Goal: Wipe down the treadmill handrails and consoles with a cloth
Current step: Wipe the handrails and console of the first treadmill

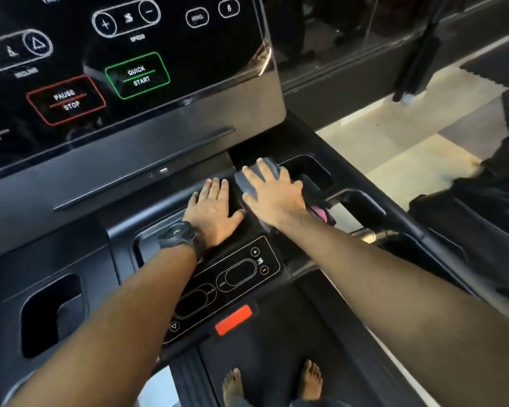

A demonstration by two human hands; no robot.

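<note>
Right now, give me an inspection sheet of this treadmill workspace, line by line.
Surface: black console deck below the upright display panel; lower control pad and red tab near its front edge.
Job's things: grey cloth, pressed flat on the deck beside the right cup holder.
Clutter: a pink item beyond the right wrist, unidentifiable.
Grippers: right hand spread flat on the cloth; left hand flat on the deck beside it, empty, wristwatch on.
Cables: nothing seen.
Surroundings: bare feet on the belt; tiled floor to the right; left cup holder looks empty.
</note>
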